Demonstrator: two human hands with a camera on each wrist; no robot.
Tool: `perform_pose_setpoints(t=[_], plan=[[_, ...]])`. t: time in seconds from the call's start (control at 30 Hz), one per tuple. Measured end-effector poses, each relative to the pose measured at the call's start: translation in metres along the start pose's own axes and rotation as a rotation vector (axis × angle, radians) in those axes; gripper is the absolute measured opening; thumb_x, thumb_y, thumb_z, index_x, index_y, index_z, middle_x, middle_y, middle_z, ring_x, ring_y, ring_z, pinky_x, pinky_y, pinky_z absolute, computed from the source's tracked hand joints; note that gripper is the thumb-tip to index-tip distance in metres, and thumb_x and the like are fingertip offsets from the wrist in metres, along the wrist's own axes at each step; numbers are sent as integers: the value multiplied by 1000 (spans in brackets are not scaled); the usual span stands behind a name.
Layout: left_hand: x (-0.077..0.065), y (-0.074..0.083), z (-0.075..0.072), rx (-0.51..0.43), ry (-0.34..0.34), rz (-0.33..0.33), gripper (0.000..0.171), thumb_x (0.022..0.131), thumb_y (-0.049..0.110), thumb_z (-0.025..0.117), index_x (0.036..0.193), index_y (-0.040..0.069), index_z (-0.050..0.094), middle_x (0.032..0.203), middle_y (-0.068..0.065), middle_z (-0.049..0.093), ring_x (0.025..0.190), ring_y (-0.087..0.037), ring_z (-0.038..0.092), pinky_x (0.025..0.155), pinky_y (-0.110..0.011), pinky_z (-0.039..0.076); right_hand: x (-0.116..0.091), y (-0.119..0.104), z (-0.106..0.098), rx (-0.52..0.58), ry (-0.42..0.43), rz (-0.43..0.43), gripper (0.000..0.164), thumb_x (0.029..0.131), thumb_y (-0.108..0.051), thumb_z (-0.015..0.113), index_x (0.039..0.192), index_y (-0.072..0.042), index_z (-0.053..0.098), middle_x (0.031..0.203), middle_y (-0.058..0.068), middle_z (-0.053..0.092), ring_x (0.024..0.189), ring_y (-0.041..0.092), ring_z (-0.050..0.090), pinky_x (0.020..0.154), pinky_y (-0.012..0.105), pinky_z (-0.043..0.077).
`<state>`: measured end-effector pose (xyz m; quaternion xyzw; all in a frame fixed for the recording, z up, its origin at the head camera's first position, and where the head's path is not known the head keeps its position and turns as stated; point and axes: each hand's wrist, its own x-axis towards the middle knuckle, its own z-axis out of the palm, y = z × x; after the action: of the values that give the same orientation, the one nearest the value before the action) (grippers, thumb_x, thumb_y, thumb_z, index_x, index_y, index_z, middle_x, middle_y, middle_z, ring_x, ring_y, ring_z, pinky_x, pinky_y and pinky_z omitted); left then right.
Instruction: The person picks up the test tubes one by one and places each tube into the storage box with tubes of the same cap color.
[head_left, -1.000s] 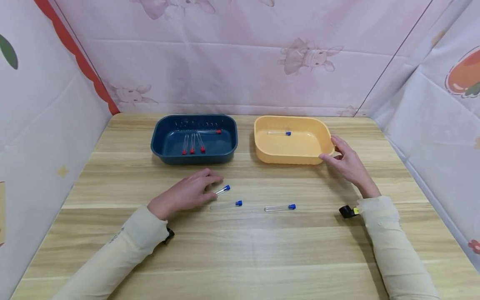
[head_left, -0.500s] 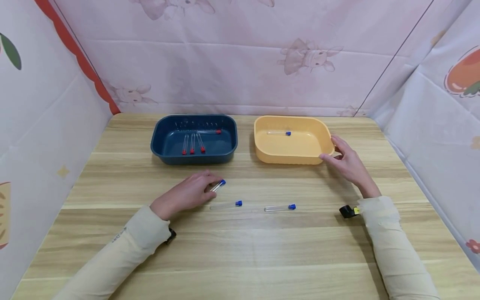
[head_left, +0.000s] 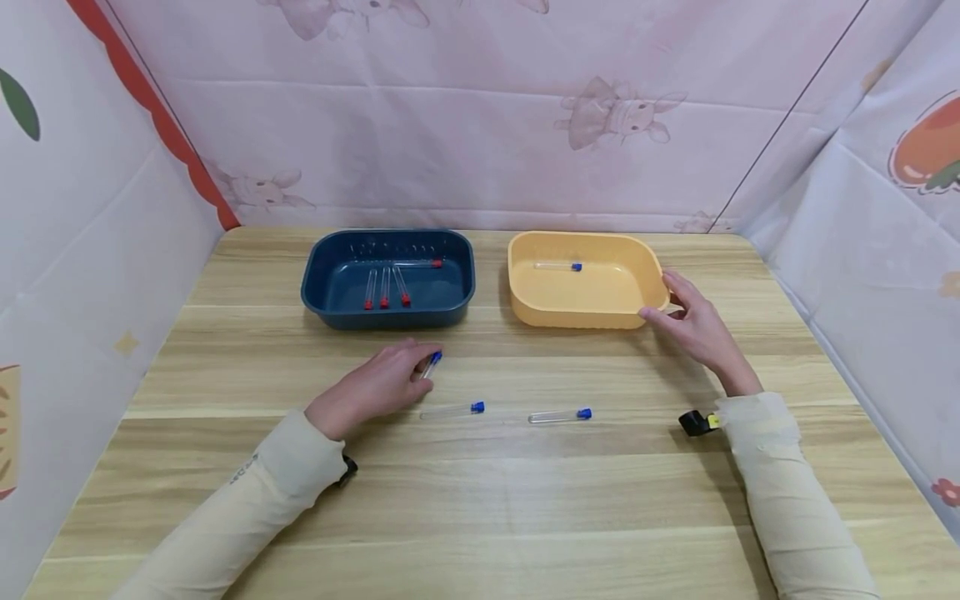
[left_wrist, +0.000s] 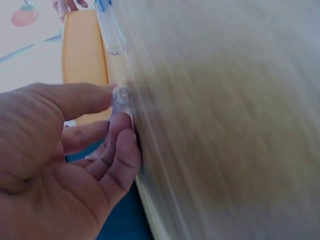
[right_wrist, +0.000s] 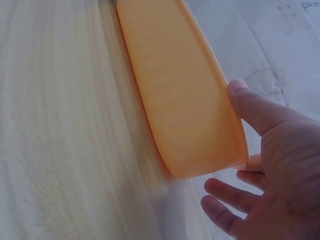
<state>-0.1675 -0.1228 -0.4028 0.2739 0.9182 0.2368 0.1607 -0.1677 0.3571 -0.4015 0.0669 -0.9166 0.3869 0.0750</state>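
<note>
My left hand (head_left: 375, 383) pinches a clear test tube (head_left: 431, 367) between thumb and fingers, just above the table before the blue bin. Its blue cap points away from me; in the left wrist view the rounded end of the held test tube (left_wrist: 123, 95) faces the camera. My right hand (head_left: 696, 329) grips the near right corner of the yellow bin (head_left: 577, 318), thumb on the rim and fingers around the end wall. One blue-capped test tube (head_left: 557, 267) lies inside that bin. Two more, a left test tube (head_left: 453, 411) and a right test tube (head_left: 558, 416), lie on the table.
A dark blue bin (head_left: 386, 320) stands at the back left, with several red-capped test tubes (head_left: 385, 287) inside. Behind both bins rises a printed cloth wall (head_left: 465, 150). The wooden table (head_left: 510, 517) stretches towards me.
The test tube in my left hand has turned, its blue cap swinging left and away from me until it points more nearly at the bins. My right hand keeps its place on the yellow bin.
</note>
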Motion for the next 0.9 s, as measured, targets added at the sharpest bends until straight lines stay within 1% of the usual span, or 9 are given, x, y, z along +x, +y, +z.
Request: perform_pose_setpoints(t=[0.07,0.17,0.3,0.37,0.43,0.53,0.63,0.77,0.9], plan=[[1,0,0,-10,4,-18,55,98,16,71,149,5,53,118,-12,60,101,-26,56,91,-42,54,-2,-5,0,7,1,-4,74,97,-10,75,157,7,35,164,28,27,139,44,42,92,29,52],[1,-1,0,-13,-1,-40,57,98,20,72,150,5,53,114,-10,58,100,-25,54,86,-39,53,-6,-22,-2,27,1,-17,71,97,-7,74,154,11,36,162,32,29,136,47,43,91,24,52],[-4,-3,-5,-3,-16,-43,64,97,28,75,153,9,50,121,-7,54,101,-23,54,89,-39,52,-9,-35,-4,59,-4,-37,69,97,-6,73,152,14,37,159,35,30,130,51,45,87,14,49],[-6,-6,-8,2,-24,-38,67,96,31,76,154,12,49,124,-6,51,101,-22,53,90,-39,52,-8,-30,-3,60,-3,-37,69,97,-7,73,153,13,37,160,34,30,129,50,46,86,11,47],[-7,-8,-11,-8,-38,-25,70,95,33,77,155,14,48,123,-6,50,98,-22,53,86,-38,52,-7,-22,-2,49,1,-29,70,97,-7,73,154,11,36,161,31,29,130,48,47,86,11,47],[-8,-11,-15,-18,-68,-3,75,92,36,80,156,16,48,120,-5,48,93,-21,52,76,-34,50,-4,-10,-1,24,5,-14,72,97,-8,73,156,8,36,163,29,29,132,46,47,89,16,49],[-8,-13,-19,-6,-99,26,81,89,37,83,157,15,46,122,-6,48,91,-20,51,72,-33,48,-4,-10,-1,25,0,-4,72,98,-9,73,156,8,35,163,28,28,131,46,48,92,21,50],[-9,-15,-23,26,-135,56,88,85,41,86,158,14,45,129,-7,47,97,-21,51,79,-35,47,-8,-26,-4,56,-14,-1,71,99,-9,72,155,11,34,162,32,27,127,49,50,92,20,50],[-9,-15,-25,43,-164,64,94,82,43,88,159,14,42,131,-7,47,105,-21,51,88,-37,48,-10,-33,-5,61,-21,-4,71,99,-10,71,155,12,33,162,33,26,126,50,50,91,18,49]])
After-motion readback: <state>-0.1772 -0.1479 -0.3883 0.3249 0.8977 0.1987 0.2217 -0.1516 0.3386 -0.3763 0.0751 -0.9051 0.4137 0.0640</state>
